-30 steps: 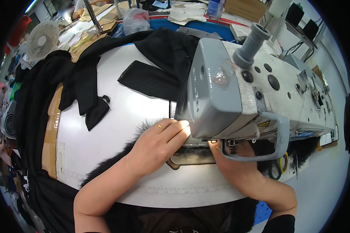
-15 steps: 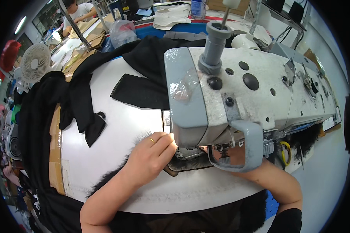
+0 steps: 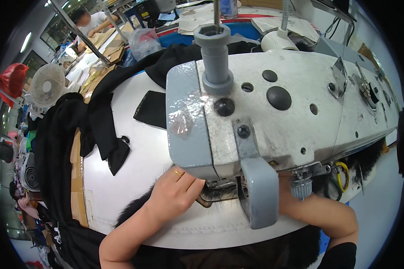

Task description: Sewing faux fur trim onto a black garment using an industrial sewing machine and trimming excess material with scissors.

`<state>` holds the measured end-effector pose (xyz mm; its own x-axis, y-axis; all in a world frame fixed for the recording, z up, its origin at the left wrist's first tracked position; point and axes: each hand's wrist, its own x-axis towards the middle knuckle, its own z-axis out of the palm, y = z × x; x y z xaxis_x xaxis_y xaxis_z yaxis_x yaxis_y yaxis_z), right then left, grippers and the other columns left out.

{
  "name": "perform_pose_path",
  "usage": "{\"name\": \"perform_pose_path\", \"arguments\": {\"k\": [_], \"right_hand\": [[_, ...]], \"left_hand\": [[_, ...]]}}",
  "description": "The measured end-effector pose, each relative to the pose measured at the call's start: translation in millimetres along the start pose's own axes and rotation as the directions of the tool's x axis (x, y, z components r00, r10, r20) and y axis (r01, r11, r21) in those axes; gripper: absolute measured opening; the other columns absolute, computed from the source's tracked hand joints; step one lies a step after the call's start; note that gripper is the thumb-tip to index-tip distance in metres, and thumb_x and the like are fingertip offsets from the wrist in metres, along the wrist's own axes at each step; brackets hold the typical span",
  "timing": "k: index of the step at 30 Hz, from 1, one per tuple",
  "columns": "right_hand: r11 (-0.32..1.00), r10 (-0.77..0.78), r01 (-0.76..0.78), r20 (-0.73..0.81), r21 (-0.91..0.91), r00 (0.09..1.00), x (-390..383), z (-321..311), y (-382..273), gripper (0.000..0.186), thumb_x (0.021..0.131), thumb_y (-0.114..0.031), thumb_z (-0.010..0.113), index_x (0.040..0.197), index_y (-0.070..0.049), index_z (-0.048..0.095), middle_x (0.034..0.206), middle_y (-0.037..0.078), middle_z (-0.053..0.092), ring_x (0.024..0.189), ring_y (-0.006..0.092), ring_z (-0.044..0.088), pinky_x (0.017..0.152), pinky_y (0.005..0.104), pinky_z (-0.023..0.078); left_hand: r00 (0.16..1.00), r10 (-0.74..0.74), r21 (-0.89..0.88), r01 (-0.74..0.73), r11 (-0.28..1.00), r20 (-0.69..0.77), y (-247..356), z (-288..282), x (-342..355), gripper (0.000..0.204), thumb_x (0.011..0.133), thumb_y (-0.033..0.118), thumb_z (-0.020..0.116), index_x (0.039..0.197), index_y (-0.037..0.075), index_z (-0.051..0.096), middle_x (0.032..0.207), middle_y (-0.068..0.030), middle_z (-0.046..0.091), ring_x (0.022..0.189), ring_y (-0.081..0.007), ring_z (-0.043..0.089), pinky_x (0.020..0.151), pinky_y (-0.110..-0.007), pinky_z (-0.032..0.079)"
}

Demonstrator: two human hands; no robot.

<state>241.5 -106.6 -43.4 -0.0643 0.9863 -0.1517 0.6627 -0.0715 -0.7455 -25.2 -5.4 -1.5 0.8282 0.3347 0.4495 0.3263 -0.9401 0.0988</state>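
Note:
The sewing machine (image 3: 233,130), white with a grey end cover, stands over a white table. My left hand (image 3: 174,193), with a ring on one finger, is closed at the left of the needle area. Its fingers are bent round a piece of black furry fabric (image 3: 132,210) that trails beneath my wrist; the machine head covers the fingertips. Most of my right hand (image 3: 289,195) is behind the grey lever-like guard (image 3: 262,193), right of the needle area, so its fingers are hidden. More black fur lies over my lap below the table edge.
Black cloth (image 3: 54,148) drapes over the table's left side, where brown tape (image 3: 77,179) lines the edge. Yellow-handled scissors (image 3: 343,177) lie right of my right hand. A white fan (image 3: 48,85) stands at far left. Another person (image 3: 94,24) works at a table behind.
The view has shifted, so the machine head looks larger and lower. The guard now covers more of my right hand. My left hand keeps its closed pose beside the needle area.

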Motion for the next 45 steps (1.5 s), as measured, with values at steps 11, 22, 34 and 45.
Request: {"name": "perform_pose_path", "arguments": {"k": [11, 22, 34, 45], "right_hand": [[0.990, 0.034, -0.037, 0.028, 0.134, 0.999, -16, -8, -6, 0.015, 0.085, -0.006, 0.072, 0.100, -0.004, 0.073, 0.092, 0.011, 0.075, 0.084, 0.0169, 0.072, 0.075, 0.0322, 0.055], [0.991, -0.041, 0.051, -0.083, 0.120, 0.996, -15, -41, -46, 0.020, 0.085, -0.019, 0.077, 0.097, -0.002, 0.074, 0.084, 0.014, 0.072, 0.071, 0.0283, 0.066, 0.063, 0.0382, 0.053], [0.920, -0.391, 0.386, -0.103, -0.065, 0.915, -21, -49, -46, 0.034, 0.084, -0.008, 0.077, 0.116, -0.001, 0.068, 0.094, 0.015, 0.068, 0.084, 0.0298, 0.065, 0.078, 0.0375, 0.054], [0.942, 0.214, -0.167, -0.134, 0.292, 0.968, -33, 4, -9, 0.005, 0.090, -0.004, 0.068, 0.095, -0.005, 0.069, 0.098, 0.006, 0.071, 0.087, 0.0145, 0.067, 0.076, 0.0301, 0.054]], "left_hand": [[0.988, -0.141, -0.197, 0.152, 0.969, 0.065, 5, -21, 9, 0.013, 0.078, 0.003, 0.067, 0.091, 0.002, 0.070, 0.093, -0.0160, 0.069, 0.086, -0.0321, 0.067, 0.074, -0.041, 0.054], [0.998, -0.049, -0.143, 0.054, 0.988, 0.035, -1, -11, 4, 0.028, 0.069, 0.003, 0.066, 0.096, -0.005, 0.061, 0.098, -0.0143, 0.060, 0.097, -0.0315, 0.064, 0.082, -0.038, 0.056], [0.993, -0.043, -0.150, 0.059, 0.987, 0.110, 7, -21, 11, 0.030, 0.065, 0.001, 0.065, 0.095, -0.003, 0.069, 0.105, -0.0143, 0.066, 0.100, -0.0338, 0.064, 0.082, -0.041, 0.056], [0.992, -0.095, -0.224, 0.112, 0.968, 0.087, 7, -15, 10, 0.033, 0.070, 0.000, 0.064, 0.103, 0.000, 0.071, 0.102, -0.0109, 0.068, 0.094, -0.0313, 0.065, 0.078, -0.040, 0.055]]}}
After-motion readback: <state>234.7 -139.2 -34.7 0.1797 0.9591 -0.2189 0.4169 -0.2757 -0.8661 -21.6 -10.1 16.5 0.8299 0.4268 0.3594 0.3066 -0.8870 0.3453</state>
